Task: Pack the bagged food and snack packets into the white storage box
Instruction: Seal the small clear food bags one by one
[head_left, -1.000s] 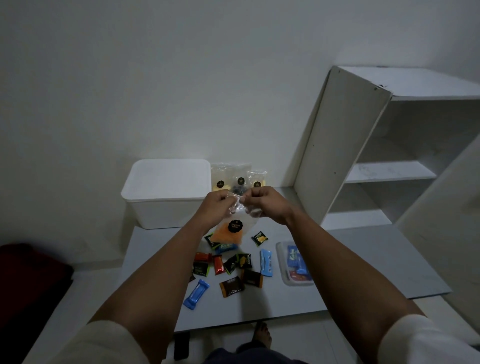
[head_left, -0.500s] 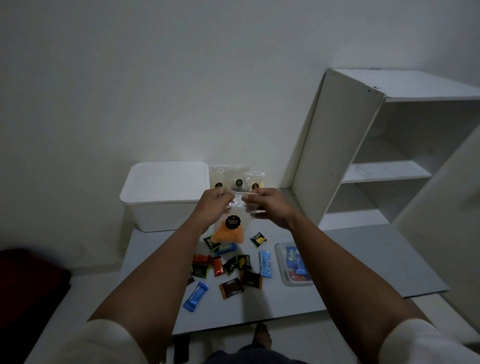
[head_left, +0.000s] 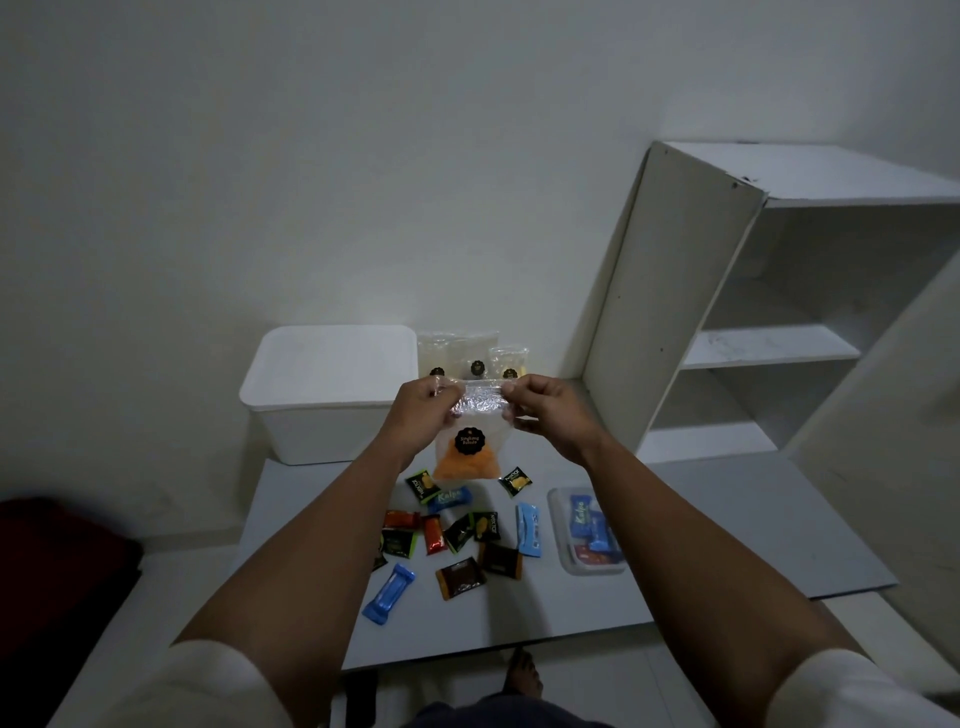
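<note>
A clear bag of orange snack (head_left: 467, 452) with a round black label hangs upright above the board. My left hand (head_left: 423, 415) pinches its top left corner and my right hand (head_left: 550, 415) pinches its top right corner. The white storage box (head_left: 327, 400) stands at the back left with its lid on. Three more clear bags (head_left: 470, 356) lean against the wall beside the box. Several small snack packets (head_left: 457, 540) lie scattered on the board below the hanging bag.
A clear tray (head_left: 566, 551) holding blue and red packets sits to the right of the loose packets. A white shelf unit (head_left: 769, 312) stands at the right. The grey board (head_left: 727, 519) lies on the floor, and a dark red cushion (head_left: 57, 561) is at the left.
Both hands have drawn apart a little along the bag's top edge, stretching it flat. The bag hangs a bit higher.
</note>
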